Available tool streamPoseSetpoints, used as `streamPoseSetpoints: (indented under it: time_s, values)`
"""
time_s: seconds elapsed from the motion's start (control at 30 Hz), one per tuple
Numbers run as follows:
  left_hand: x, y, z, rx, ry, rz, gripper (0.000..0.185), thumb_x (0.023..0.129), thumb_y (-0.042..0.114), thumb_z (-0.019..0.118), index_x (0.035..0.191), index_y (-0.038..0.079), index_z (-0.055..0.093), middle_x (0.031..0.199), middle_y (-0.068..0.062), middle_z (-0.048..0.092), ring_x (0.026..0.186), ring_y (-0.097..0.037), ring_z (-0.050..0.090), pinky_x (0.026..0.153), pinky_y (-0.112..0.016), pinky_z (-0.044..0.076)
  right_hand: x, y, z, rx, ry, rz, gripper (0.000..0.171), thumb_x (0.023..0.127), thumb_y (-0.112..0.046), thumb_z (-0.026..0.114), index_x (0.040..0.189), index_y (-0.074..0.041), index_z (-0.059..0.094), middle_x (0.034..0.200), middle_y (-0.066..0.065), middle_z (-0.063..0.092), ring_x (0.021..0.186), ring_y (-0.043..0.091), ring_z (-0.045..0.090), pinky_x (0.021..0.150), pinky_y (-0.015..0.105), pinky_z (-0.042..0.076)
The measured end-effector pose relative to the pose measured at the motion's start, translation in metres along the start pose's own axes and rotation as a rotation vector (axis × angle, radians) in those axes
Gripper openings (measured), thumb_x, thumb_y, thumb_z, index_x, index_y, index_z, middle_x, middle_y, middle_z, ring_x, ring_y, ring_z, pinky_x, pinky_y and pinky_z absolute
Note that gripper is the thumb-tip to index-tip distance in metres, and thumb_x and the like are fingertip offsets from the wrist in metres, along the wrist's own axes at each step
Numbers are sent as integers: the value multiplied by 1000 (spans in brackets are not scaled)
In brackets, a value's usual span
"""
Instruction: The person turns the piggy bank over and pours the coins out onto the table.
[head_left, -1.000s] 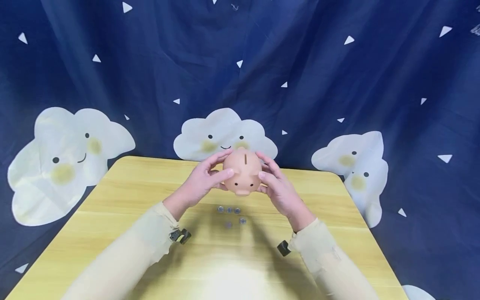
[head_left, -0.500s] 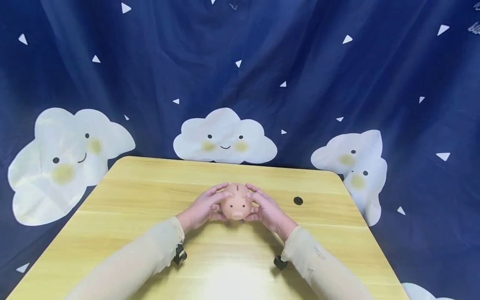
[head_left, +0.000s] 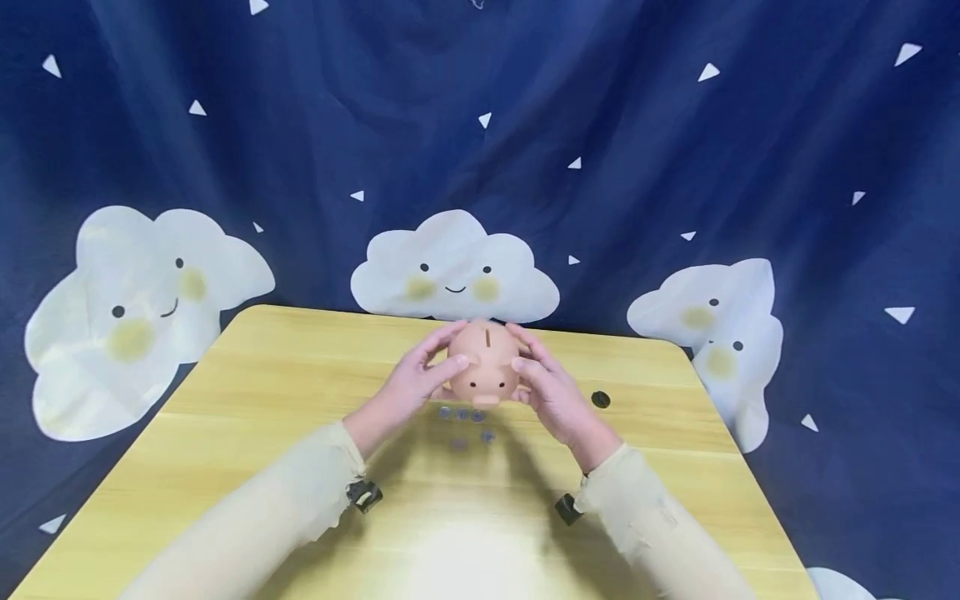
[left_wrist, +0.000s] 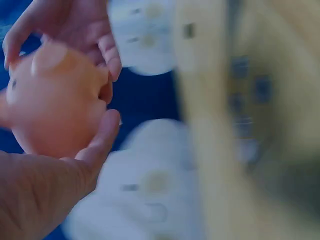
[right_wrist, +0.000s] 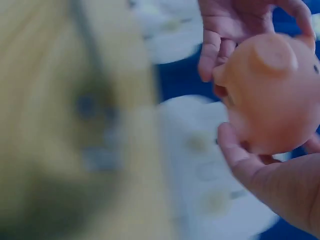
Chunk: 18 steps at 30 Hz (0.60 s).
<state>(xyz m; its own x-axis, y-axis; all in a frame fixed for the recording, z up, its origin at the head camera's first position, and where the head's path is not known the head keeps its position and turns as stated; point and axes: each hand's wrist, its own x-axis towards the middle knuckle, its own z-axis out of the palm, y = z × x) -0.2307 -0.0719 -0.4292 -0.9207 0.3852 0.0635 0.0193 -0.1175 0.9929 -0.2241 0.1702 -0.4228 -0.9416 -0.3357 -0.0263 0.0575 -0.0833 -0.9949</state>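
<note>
The pink piggy bank (head_left: 486,363) hangs above the bench (head_left: 225,433), gripped on either side by the left hand (head_left: 408,385) and right hand (head_left: 551,392). Coins (head_left: 467,421) lie beneath; seemingly a shake-out, which calls for continued firm grip.

- Left hand (left_wrist: 45,185) and right hand (left_wrist: 75,30) grip a peach piggy bank (left_wrist: 55,100) between them.
- Blurred wooden counter (left_wrist: 210,125) beside cloud-print backdrop (left_wrist: 145,185).
</note>
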Motion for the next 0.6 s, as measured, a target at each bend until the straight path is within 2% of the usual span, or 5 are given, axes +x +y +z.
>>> streamPoseSetpoints:
  time_s: [0.03,0.13,0.2,0.33,0.6]
  values:
    - [0,-7,0,-15,-8,-24,70,105,28,65,167,16,36,171,-20,34,129,-44,64,94,-56,65,0,5,-1,2,-6,30,69,104,-31,55,168,-22,33,161,20,43,112,21,64,88,33,59]
    - [-3,-35,-3,-82,-17,-174,70,108,29,62,169,18,30,175,-21,28,120,-37,67,95,-56,65,4,31,-3,10,-18,177,68,106,-32,55,169,-23,31,160,22,45,106,20,69,90,38,62]
    - [-3,-52,-5,-123,-16,-226,70,108,28,59,170,18,27,176,-21,24,115,-35,69,96,-60,63,6,46,-4,-3,-16,227,69,107,-33,54,169,-23,28,160,25,45,103,21,72,91,41,62]
    - [-1,-67,-6,-148,-1,-229,68,107,31,60,169,21,31,174,-22,29,104,-32,71,94,-63,63,9,61,-6,-6,12,218,70,103,-37,56,168,-25,32,153,27,50,97,23,73,89,43,63]
    - [-2,-68,-7,-144,-14,-284,69,108,38,60,169,25,31,170,-26,34,103,-32,70,96,-61,63,9,62,-9,16,-10,257,71,104,-41,55,168,-26,30,160,25,42,99,24,72,89,42,63]
